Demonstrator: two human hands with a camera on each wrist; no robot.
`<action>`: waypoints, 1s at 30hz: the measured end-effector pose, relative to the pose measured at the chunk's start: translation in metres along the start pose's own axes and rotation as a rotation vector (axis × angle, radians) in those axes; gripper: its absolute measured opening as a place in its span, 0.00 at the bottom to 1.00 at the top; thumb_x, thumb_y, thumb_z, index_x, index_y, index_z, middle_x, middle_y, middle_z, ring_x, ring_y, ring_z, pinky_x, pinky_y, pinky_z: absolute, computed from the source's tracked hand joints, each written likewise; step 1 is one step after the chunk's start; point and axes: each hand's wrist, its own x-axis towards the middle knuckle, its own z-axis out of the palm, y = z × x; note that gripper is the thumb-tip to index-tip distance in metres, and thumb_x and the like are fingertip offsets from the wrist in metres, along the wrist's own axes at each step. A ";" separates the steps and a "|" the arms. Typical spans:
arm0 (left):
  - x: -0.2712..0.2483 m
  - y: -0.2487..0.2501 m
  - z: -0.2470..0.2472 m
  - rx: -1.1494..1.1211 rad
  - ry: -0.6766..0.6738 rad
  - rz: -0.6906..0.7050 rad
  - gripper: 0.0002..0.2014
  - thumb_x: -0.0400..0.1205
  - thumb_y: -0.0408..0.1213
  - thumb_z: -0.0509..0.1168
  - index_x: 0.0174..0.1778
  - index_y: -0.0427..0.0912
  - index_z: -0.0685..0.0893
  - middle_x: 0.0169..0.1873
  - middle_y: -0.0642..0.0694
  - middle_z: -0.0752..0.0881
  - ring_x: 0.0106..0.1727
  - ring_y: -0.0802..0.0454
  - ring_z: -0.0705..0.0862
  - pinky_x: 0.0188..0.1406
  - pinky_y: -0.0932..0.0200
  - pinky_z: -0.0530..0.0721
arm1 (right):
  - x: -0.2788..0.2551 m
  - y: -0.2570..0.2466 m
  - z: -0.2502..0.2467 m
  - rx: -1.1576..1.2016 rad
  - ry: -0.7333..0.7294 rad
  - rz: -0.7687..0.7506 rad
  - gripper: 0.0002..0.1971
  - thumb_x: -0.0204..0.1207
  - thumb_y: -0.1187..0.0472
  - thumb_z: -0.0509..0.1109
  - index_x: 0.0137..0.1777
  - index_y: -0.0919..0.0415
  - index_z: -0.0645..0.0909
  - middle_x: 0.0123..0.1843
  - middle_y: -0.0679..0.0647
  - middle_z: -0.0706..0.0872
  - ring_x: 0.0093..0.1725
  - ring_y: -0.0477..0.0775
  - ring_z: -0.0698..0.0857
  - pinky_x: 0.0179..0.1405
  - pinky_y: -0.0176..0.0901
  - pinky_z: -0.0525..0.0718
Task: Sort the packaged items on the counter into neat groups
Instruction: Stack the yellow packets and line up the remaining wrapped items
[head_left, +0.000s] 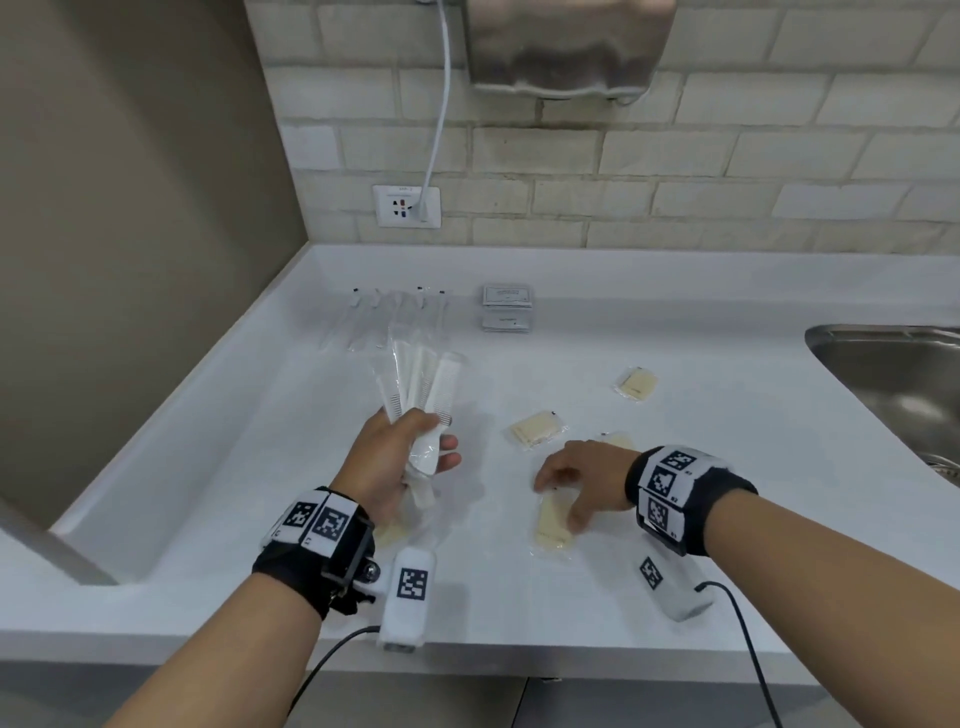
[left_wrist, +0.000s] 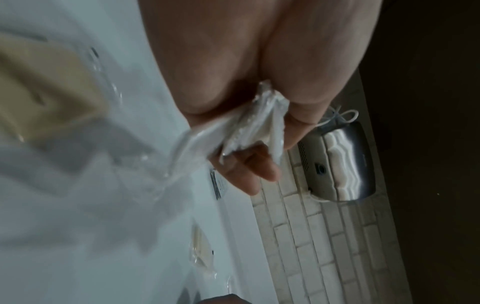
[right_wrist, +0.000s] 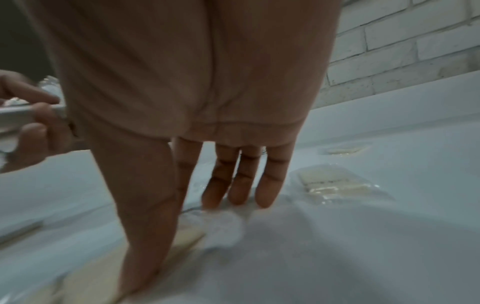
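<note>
My left hand (head_left: 415, 457) is raised over the white counter (head_left: 234, 467) and grips a fan of several white combs in clear wrappers (head_left: 418, 384); the left wrist view shows my fingers curled round the wrapper ends (left_wrist: 249, 131). My right hand (head_left: 571, 488) lies flat with straight fingers (right_wrist: 239, 181) on a cream packet (head_left: 553, 530), the thumb pressing on it (right_wrist: 182, 242). More cream packets lie loose: one mid-counter (head_left: 537, 428), one further right (head_left: 638, 383), one partly hidden behind my right hand (head_left: 618, 441) and one under my left wrist (head_left: 389, 532).
At the back lies a row of clear-wrapped thin items (head_left: 384, 317) with a stack of grey sachets (head_left: 506, 306) beside it. A steel sink (head_left: 893, 374) is at the right. A hand dryer (head_left: 566, 47), its cord and a socket (head_left: 406, 206) are on the brick wall.
</note>
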 end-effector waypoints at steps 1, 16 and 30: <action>-0.001 0.002 -0.006 -0.006 0.014 0.010 0.11 0.83 0.27 0.62 0.60 0.27 0.80 0.41 0.35 0.82 0.39 0.42 0.85 0.27 0.61 0.87 | 0.002 -0.003 -0.001 -0.038 0.023 0.032 0.27 0.62 0.60 0.83 0.62 0.49 0.81 0.58 0.45 0.78 0.63 0.48 0.80 0.65 0.43 0.79; -0.008 0.020 -0.076 -0.123 0.058 0.038 0.20 0.83 0.25 0.55 0.71 0.30 0.76 0.61 0.37 0.88 0.37 0.51 0.86 0.34 0.62 0.88 | 0.034 -0.075 0.018 -0.199 -0.006 0.117 0.31 0.66 0.54 0.79 0.68 0.55 0.73 0.62 0.51 0.80 0.61 0.56 0.81 0.59 0.48 0.83; -0.006 0.019 -0.098 -0.073 0.038 0.026 0.21 0.82 0.23 0.55 0.71 0.29 0.74 0.57 0.35 0.88 0.37 0.47 0.84 0.32 0.58 0.87 | 0.051 -0.177 0.033 -0.549 -0.177 -0.305 0.40 0.72 0.73 0.71 0.79 0.41 0.64 0.59 0.52 0.82 0.53 0.54 0.81 0.53 0.47 0.81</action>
